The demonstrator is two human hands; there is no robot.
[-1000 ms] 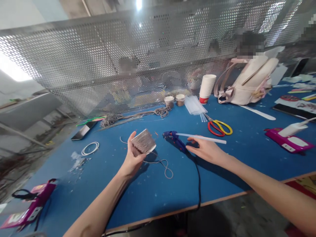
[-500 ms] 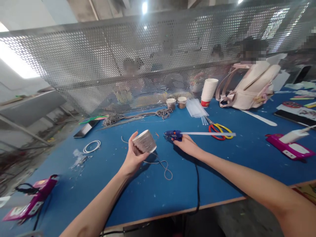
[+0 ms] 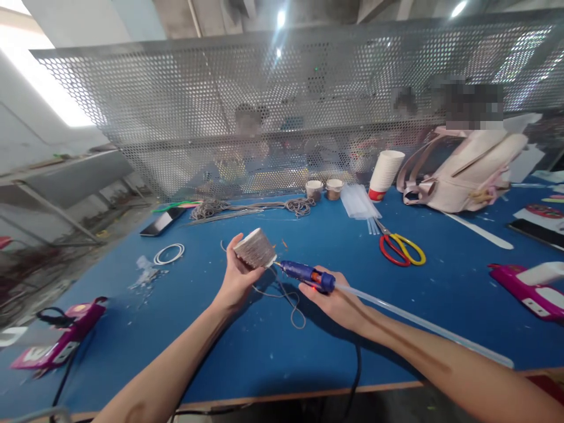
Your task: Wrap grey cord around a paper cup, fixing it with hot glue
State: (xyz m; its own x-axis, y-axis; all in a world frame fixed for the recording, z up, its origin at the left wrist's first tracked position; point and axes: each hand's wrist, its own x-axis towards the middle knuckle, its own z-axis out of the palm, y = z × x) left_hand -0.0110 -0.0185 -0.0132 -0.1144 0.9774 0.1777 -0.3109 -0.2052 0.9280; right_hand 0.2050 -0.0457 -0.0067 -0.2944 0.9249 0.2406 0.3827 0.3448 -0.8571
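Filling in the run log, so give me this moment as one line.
left hand: holds grey cord-wrapped cup | right hand: holds blue glue gun, nozzle at cup's rim | loose grey cord on blue table

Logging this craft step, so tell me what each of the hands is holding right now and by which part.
The left hand grips the cord-wrapped cup around its side. The right hand holds the blue glue gun by its handle, nozzle at the cup.

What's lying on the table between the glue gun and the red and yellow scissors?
Bare blue table in the head view: nothing lies between the glue gun and the scissors.
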